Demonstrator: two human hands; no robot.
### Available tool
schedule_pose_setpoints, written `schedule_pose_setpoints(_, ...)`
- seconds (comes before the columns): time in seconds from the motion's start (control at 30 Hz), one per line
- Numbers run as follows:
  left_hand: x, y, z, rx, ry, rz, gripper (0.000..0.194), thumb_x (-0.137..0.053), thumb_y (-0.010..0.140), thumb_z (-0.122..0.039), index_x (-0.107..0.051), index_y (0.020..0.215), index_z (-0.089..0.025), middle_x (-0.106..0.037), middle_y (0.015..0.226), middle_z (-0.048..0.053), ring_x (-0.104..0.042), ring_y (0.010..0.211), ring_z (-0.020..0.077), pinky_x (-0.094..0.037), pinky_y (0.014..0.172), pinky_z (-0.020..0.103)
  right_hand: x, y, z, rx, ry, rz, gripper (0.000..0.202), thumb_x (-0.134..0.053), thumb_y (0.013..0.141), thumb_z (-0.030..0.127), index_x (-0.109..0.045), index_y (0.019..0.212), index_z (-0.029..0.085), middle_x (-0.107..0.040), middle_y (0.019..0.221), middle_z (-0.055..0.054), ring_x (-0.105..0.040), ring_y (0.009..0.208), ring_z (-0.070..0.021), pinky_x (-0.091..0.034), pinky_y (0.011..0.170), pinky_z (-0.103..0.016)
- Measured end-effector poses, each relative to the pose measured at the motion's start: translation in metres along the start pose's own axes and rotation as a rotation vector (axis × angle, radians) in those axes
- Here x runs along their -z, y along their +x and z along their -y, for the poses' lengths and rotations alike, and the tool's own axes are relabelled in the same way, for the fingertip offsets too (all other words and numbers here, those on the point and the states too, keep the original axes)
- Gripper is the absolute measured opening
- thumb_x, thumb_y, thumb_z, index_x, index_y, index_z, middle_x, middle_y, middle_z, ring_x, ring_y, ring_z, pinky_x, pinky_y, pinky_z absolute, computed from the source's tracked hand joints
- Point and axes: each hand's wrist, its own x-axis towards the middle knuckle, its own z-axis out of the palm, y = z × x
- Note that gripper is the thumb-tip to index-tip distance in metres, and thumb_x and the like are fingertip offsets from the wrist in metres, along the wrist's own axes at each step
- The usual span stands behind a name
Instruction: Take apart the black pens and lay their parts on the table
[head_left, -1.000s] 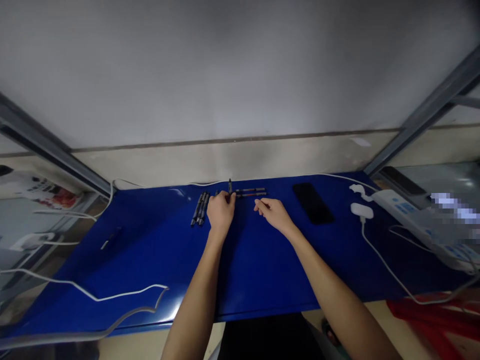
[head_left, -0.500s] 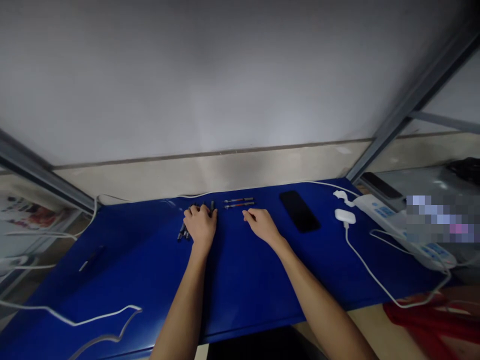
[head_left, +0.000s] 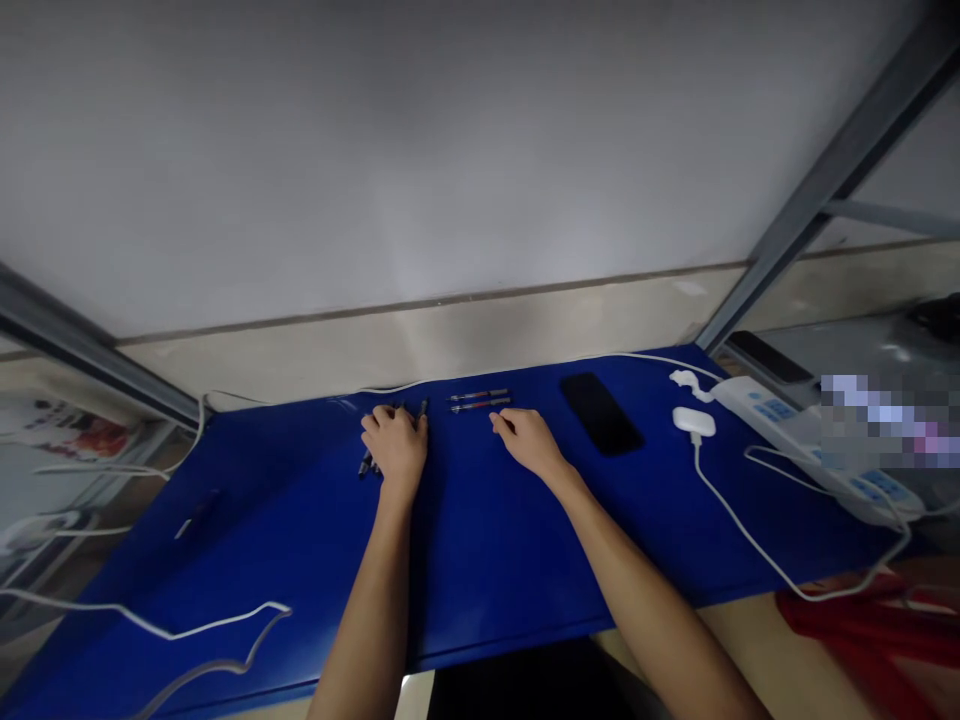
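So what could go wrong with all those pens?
The pens under the left hand might roll apart when it lifts, since they look loosely bunched. The right hand could bump the two pens lying just beyond it. And the white cable loops near the front edge, so a snag might tug the white case.

- Desk (head_left: 487, 560): smooth, glossy blue, with pale reflections at the near left
- Far wall (head_left: 450, 150): matt, painted-looking
- Right frame (head_left: 802, 215): smooth grey metal, by its look
- Pens (head_left: 480, 405), far centre: plastic-looking
- Phone (head_left: 600, 413): smooth, dark, glass-like
- Power strip (head_left: 754, 398), right: smooth white plastic
- Case (head_left: 694, 421): smooth white plastic
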Motion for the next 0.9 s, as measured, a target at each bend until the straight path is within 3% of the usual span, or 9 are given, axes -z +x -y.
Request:
schedule_pose_setpoints(0.2, 0.004, -0.001, 0.001, 0.049, 0.055, -0.029, 0.031, -0.053, 0.086, -0.040, -0.069, 0.093, -0.014, -0.054, 0.110, 0.017, -0.044, 0.106, 0.0349, -0.041, 0.080, 0.043, -0.004, -0.002, 0.001, 0.045, -0.111, -0.028, 0.037, -0.039, 0.101, 0.033, -0.062, 0.076, 0.018, -0.063, 0.075, -0.005, -0.058, 0.069, -0.0167, -0.041, 0.064, -0.028)
schedule_pose_setpoints(0.33, 0.003, -0.001, 0.001, 0.075, 0.054, -0.033, 0.028, -0.052, 0.085, -0.037, -0.066, 0.095, -0.015, -0.054, 0.108, 0.017, -0.044, 0.105, 0.0350, -0.040, 0.079, 0.043, -0.009, -0.004, -0.002, 0.118, -0.278, -0.131, 0.025, -0.045, 0.098, 0.030, -0.064, 0.110, 0.021, -0.061, 0.110, -0.012, -0.054, 0.105, -0.0253, -0.045, 0.084, -0.037)
schedule_pose_setpoints(0.47, 0.000, -0.001, 0.002, 0.089, 0.024, -0.077, 0.025, -0.052, 0.083, -0.034, -0.063, 0.098, -0.016, -0.052, 0.113, 0.017, -0.042, 0.109, 0.0361, -0.038, 0.083, 0.047, -0.016, -0.005, -0.007, 0.093, -0.448, -0.146, 0.043, -0.048, 0.096, 0.033, -0.051, 0.137, 0.023, -0.040, 0.143, -0.016, -0.035, 0.132, -0.0340, -0.038, 0.098, -0.051)
schedule_pose_setpoints(0.57, -0.001, -0.001, 0.002, 0.105, -0.012, -0.093, 0.027, -0.054, 0.081, -0.032, -0.061, 0.103, -0.017, -0.051, 0.118, 0.017, -0.040, 0.114, 0.0371, -0.037, 0.086, 0.049, -0.019, -0.005, -0.011, 0.083, -0.477, -0.144, 0.042, -0.046, 0.097, 0.035, -0.050, 0.137, 0.023, -0.033, 0.150, -0.016, -0.026, 0.139, -0.0344, -0.035, 0.101, -0.054)
schedule_pose_setpoints(0.67, 0.001, -0.001, -0.002, 0.087, -0.047, -0.107, 0.031, -0.056, 0.080, -0.032, -0.059, 0.109, -0.018, -0.050, 0.122, 0.016, -0.038, 0.118, 0.0372, -0.036, 0.089, 0.050, -0.019, -0.004, -0.011, 0.073, -0.461, -0.160, 0.034, -0.046, 0.097, 0.034, -0.057, 0.127, 0.021, -0.035, 0.149, -0.016, -0.026, 0.140, -0.0328, -0.035, 0.103, -0.052)
schedule_pose_setpoints(0.8, 0.006, -0.004, -0.013, -0.043, -0.114, -0.141, 0.035, -0.054, 0.085, -0.034, -0.058, 0.117, -0.019, -0.050, 0.125, 0.016, -0.037, 0.120, 0.0364, -0.036, 0.092, 0.049, -0.017, -0.005, -0.008, 0.086, -0.422, -0.157, 0.032, -0.046, 0.097, 0.028, -0.057, 0.126, 0.023, -0.046, 0.139, -0.014, -0.032, 0.135, -0.0307, -0.036, 0.101, -0.049)
schedule_pose_setpoints(0.9, 0.005, -0.009, -0.025, -0.325, -0.206, -0.051, 0.031, -0.051, 0.091, -0.039, -0.062, 0.113, -0.020, -0.055, 0.119, 0.014, -0.043, 0.115, 0.0320, -0.038, 0.091, 0.044, -0.017, -0.007, -0.010, 0.106, -0.399, -0.147, 0.032, -0.046, 0.097, 0.024, -0.058, 0.126, 0.026, -0.054, 0.127, -0.012, -0.040, 0.126, -0.0288, -0.037, 0.097, -0.046)
